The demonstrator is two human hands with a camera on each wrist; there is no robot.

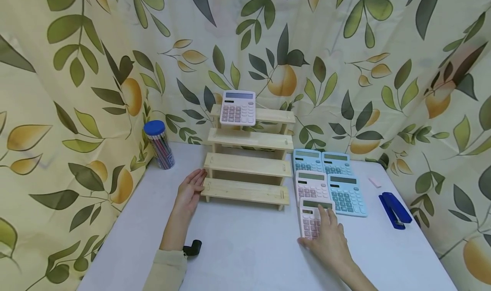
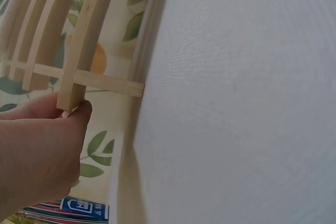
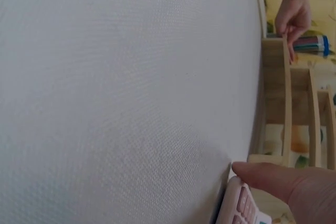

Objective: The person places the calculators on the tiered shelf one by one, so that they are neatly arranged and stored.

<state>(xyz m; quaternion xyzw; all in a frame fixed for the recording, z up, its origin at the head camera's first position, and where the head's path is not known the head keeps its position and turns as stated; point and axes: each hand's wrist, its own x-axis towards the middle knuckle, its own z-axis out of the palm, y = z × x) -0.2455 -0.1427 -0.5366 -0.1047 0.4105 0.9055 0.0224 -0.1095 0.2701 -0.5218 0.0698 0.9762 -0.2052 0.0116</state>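
A tiered wooden shelf [image 1: 245, 191] stands on the white table. At its left end my left hand [image 1: 189, 192] pinches the tip of the lowest plank between thumb and fingers, as the left wrist view shows. A pink calculator [image 1: 238, 108] leans on the top tier. Over at the right, my right hand [image 1: 333, 242] grips the front pink calculator [image 1: 308, 227], thumb at its near left corner and fingers over its upper right side. The right wrist view catches only a corner of this calculator [image 3: 239, 205] beside the thumb. Whether it is lifted, I cannot tell.
Behind the held one lie another pink calculator [image 1: 311, 184] and three blue calculators [image 1: 347, 197]. Further right are a blue stapler [image 1: 395, 210] and a small pink block [image 1: 374, 182]. A blue-lidded pencil tub [image 1: 161, 148] stands back left. Patterned curtains [image 1: 330, 69] enclose the table.
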